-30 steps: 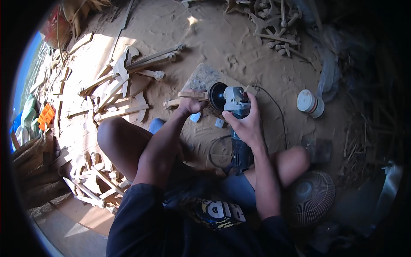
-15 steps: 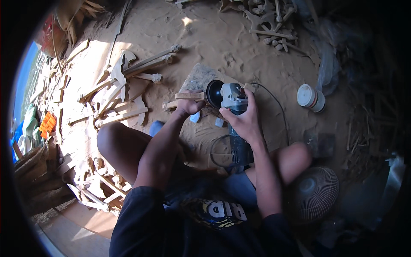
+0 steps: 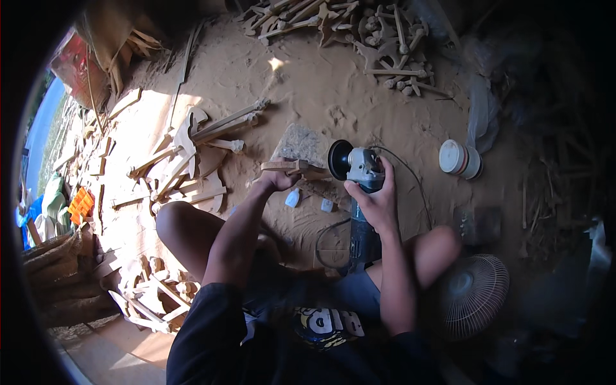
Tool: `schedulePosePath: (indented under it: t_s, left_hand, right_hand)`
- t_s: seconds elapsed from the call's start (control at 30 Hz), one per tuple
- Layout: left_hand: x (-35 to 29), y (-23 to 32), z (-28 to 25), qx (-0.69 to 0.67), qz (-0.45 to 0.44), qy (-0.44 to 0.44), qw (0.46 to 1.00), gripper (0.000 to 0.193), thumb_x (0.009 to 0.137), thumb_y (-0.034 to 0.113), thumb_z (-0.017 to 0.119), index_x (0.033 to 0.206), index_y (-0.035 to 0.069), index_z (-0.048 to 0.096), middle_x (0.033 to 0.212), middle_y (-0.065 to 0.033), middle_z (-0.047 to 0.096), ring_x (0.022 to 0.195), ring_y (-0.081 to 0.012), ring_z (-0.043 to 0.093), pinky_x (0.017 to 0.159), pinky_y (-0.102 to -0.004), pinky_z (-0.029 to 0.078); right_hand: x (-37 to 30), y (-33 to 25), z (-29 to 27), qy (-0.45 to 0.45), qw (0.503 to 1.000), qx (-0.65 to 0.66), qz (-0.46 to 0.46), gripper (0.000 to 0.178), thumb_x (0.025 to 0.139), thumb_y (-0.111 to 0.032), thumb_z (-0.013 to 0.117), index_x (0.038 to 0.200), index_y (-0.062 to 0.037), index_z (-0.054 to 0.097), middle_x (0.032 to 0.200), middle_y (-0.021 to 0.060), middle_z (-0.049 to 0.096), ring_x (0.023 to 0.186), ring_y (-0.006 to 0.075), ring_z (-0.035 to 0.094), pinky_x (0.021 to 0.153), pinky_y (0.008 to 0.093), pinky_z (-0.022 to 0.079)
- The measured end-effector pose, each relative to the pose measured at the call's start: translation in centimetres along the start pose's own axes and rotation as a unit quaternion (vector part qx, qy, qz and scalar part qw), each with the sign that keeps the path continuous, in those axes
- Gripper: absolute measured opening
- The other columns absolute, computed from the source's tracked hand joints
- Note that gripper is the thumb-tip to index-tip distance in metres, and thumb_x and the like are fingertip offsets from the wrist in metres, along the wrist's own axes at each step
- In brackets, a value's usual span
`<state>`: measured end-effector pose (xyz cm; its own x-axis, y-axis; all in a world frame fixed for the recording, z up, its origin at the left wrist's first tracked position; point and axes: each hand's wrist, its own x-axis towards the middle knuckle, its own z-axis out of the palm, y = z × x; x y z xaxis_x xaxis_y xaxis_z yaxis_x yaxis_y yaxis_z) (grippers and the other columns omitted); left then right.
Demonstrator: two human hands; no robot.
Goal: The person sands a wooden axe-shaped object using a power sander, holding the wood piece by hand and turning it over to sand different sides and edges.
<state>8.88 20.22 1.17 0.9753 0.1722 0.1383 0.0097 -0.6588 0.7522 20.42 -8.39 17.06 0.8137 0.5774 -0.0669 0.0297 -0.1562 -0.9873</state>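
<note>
From the head camera I look down at a person sitting on a sandy floor (image 3: 308,83) covered in sawdust.

My left hand (image 3: 277,181) is closed around a small wooden piece (image 3: 290,166). The piece sticks out toward 3 o'clock from the hand, and its far end sits right at the black disc of the grinder.

My right hand (image 3: 375,202) is wrapped tight around the angle grinder (image 3: 359,170). The grinder is near the middle of the picture, a bit toward 12 o'clock from the hand. Its black round disc faces the wooden piece and looks to be touching it. I cannot tell if the disc is spinning. The grinder's dark handle runs down toward 6 o'clock, between the knees.

A flat grey stone block (image 3: 300,144) lies on the sand just past the wooden piece, at 12 o'clock from the left hand.

At 9 o'clock from the hands lies a heap of carved wooden parts (image 3: 192,151) in the sun. More carved parts (image 3: 378,32) are piled at 12 o'clock, far from the hands.

A white round tub (image 3: 459,158) stands at 3 o'clock from the grinder. A round fan with a wire cage (image 3: 471,295) lies at 5 o'clock, by the right knee.
</note>
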Motion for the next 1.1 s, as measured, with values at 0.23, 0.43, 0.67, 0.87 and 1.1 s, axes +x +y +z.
schedulePosePath:
  t_s: [0.23, 0.43, 0.67, 0.87, 1.1]
  left_hand:
    - [3.4, 8.8, -4.3, 0.263, -0.089, -0.014, 0.961, 0.029, 0.086, 0.028, 0.068, 0.109, 0.023, 0.084, 0.096, -0.0168, 0.080, 0.085, -0.0373, 0.078, 0.073, -0.0471, 0.063]
    - [3.2, 14.7, -3.4, 0.420, -0.198, -0.173, 0.868, 0.026, 0.092, 0.023, 0.061, 0.104, 0.012, 0.082, 0.107, -0.0161, 0.082, 0.101, -0.0337, 0.081, 0.087, -0.0464, 0.063]
    - [2.7, 15.8, -1.2, 0.392, -0.247, -0.181, 0.867, 0.029, 0.093, 0.021, 0.060, 0.111, 0.011, 0.081, 0.114, -0.0151, 0.081, 0.111, -0.0317, 0.079, 0.093, -0.0449, 0.061]
    - [2.3, 15.5, -1.3, 0.391, -0.246, -0.140, 0.876, 0.028, 0.092, 0.021, 0.062, 0.111, 0.012, 0.081, 0.115, -0.0157, 0.081, 0.113, -0.0311, 0.078, 0.095, -0.0447, 0.060]
    - [2.6, 15.4, -1.1, 0.393, -0.252, -0.153, 0.871, 0.027, 0.091, 0.022, 0.064, 0.110, 0.013, 0.081, 0.116, -0.0153, 0.080, 0.113, -0.0315, 0.078, 0.095, -0.0453, 0.059]
  right_hand:
    - [-1.2, -2.4, -4.1, 0.055, 0.995, -0.052, -0.058, 0.094, 0.082, -0.017, 0.090, 0.162, -0.0037, 0.042, 0.146, 0.0177, 0.063, 0.123, 0.0255, 0.068, 0.108, 0.0397, 0.054]
    - [-2.1, -1.1, -3.0, 0.029, 0.994, -0.035, -0.096, 0.090, 0.081, -0.008, 0.085, 0.161, -0.0037, 0.045, 0.145, 0.0193, 0.065, 0.130, 0.0254, 0.066, 0.112, 0.0382, 0.051]
    - [-2.1, 2.2, -1.4, -0.006, 0.990, -0.096, -0.107, 0.094, 0.085, -0.006, 0.079, 0.168, -0.0075, 0.036, 0.154, 0.0254, 0.060, 0.142, 0.0391, 0.060, 0.119, 0.0435, 0.048]
    - [-2.5, 1.2, -0.5, 0.004, 0.978, -0.186, -0.092, 0.087, 0.085, -0.015, 0.082, 0.163, -0.0141, 0.043, 0.149, 0.0222, 0.065, 0.130, 0.0443, 0.066, 0.108, 0.0488, 0.056]
    - [-2.7, 0.1, 0.1, -0.021, 0.984, -0.173, -0.025, 0.091, 0.086, -0.001, 0.078, 0.167, -0.0054, 0.038, 0.160, 0.0257, 0.055, 0.148, 0.0382, 0.054, 0.123, 0.0413, 0.043]
